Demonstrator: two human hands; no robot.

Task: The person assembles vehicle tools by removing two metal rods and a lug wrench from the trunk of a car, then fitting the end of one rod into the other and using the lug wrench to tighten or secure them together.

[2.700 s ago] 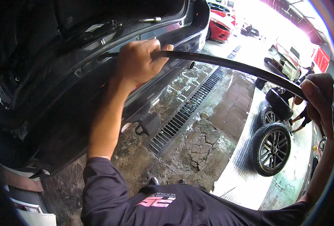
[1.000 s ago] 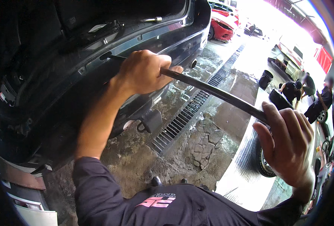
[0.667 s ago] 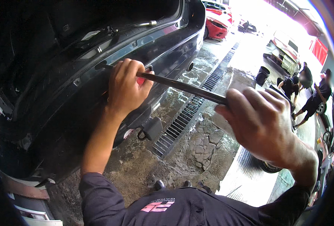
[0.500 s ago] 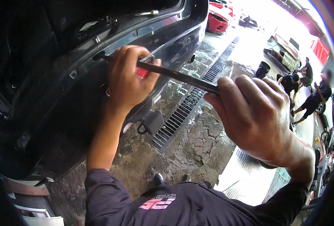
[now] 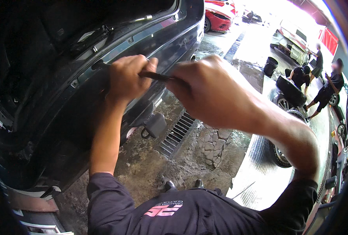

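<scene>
My left hand [image 5: 129, 78] is wrapped around a dark metal rod [image 5: 155, 75] beside the open rear of a dark car [image 5: 170, 35]. My right hand [image 5: 205, 88], slightly blurred, grips the rod's nearer end, close to the left one. Only a short length of rod shows between the two fists. Past the left hand, the far end runs toward a dark opening [image 5: 97, 65] in the car's edge; how deep it sits there I cannot tell.
A dark block with a ring [image 5: 155, 125] juts from the car's rear. Below runs a floor drain grate [image 5: 178, 135] in cracked, wet concrete. At right are loose wheels [image 5: 289, 92], a black bucket [image 5: 270, 66] and several people [image 5: 299, 76]. A red car [image 5: 219, 17] stands far off.
My right hand has moved left and away from me, toward the left hand, so less of the rod shows between them. My left hand has shifted slightly and its fingers look more closed.
</scene>
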